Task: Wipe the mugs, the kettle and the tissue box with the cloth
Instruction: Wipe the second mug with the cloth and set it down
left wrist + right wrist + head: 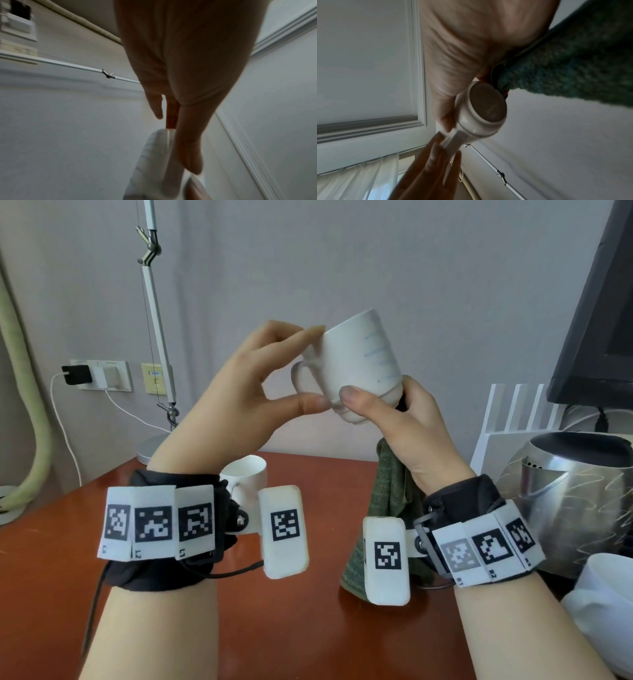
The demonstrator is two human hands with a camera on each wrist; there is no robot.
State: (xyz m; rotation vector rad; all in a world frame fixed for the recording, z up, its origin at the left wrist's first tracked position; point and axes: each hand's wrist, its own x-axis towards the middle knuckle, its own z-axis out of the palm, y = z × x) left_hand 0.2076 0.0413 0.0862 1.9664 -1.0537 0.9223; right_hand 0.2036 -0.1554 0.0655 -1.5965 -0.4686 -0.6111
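A white mug (359,361) with faint blue markings is held tilted in the air above the table, its base turned toward me. My left hand (320,366) pinches it on the handle side, fingertips on the rim and thumb by the handle's lower end. My right hand (380,405) grips the mug's base (481,112), thumb across the near side, and holds a dark green cloth (390,494) against the far side. The cloth (565,65) hangs down to the table. A second white mug (248,470) stands behind my left wrist. The steel kettle (575,498) sits at the right.
The red-brown table (308,628) stretches below my arms. A white rounded vessel (603,611) sits at the near right corner. Behind the kettle are a white rack (513,412) and a dark monitor (603,302). A desk lamp (154,337) stands at the back left.
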